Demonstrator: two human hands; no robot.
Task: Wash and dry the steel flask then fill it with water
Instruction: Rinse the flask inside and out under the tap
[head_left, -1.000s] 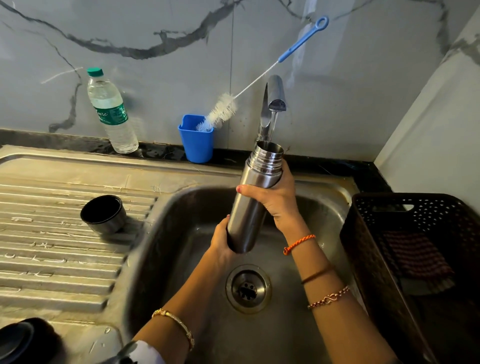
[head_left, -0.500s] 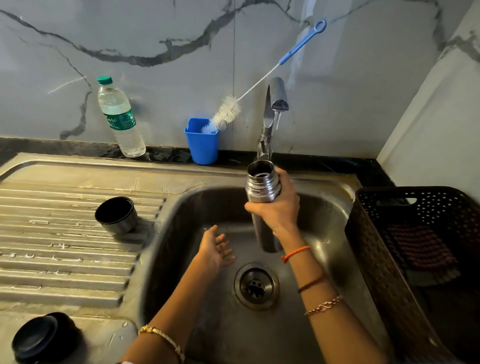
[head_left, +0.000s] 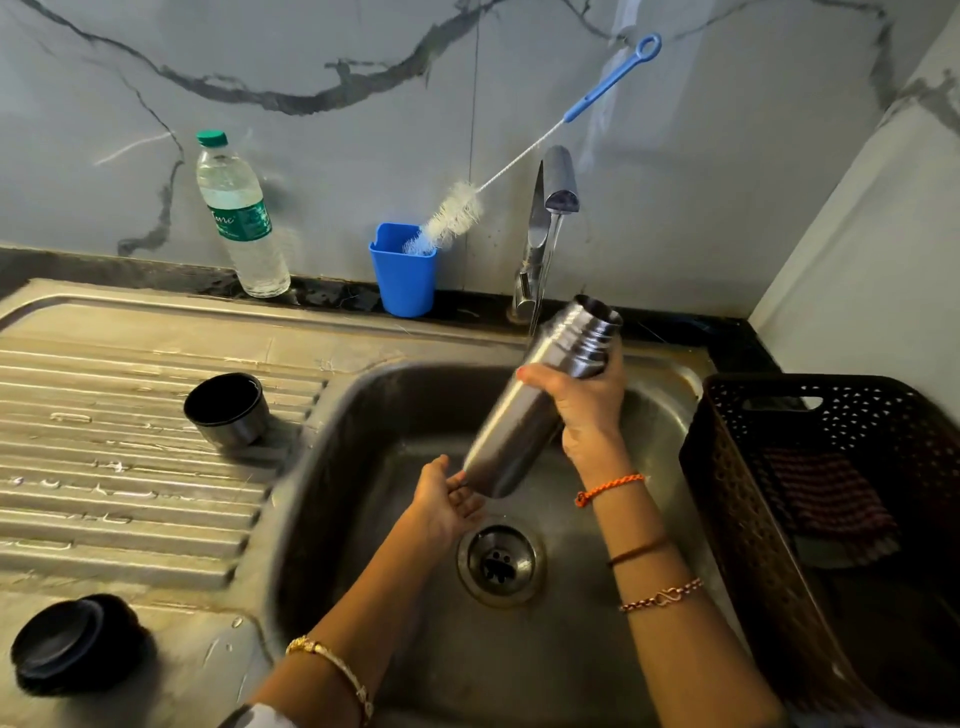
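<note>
Head view: one plastic bottle stands at the wall; its green label carries white script, only partly legible. One steel flask is held over the sink, tilted, long axis running from base at lower left to open mouth at upper right, beside the tap. The right hand grips its upper body, fingers wrapped round it. The left hand is under the base, fingers relaxed, touching it. Counted: one brush in one blue cup, one steel cap and one black lid on the drainboard, one basket at right.
</note>
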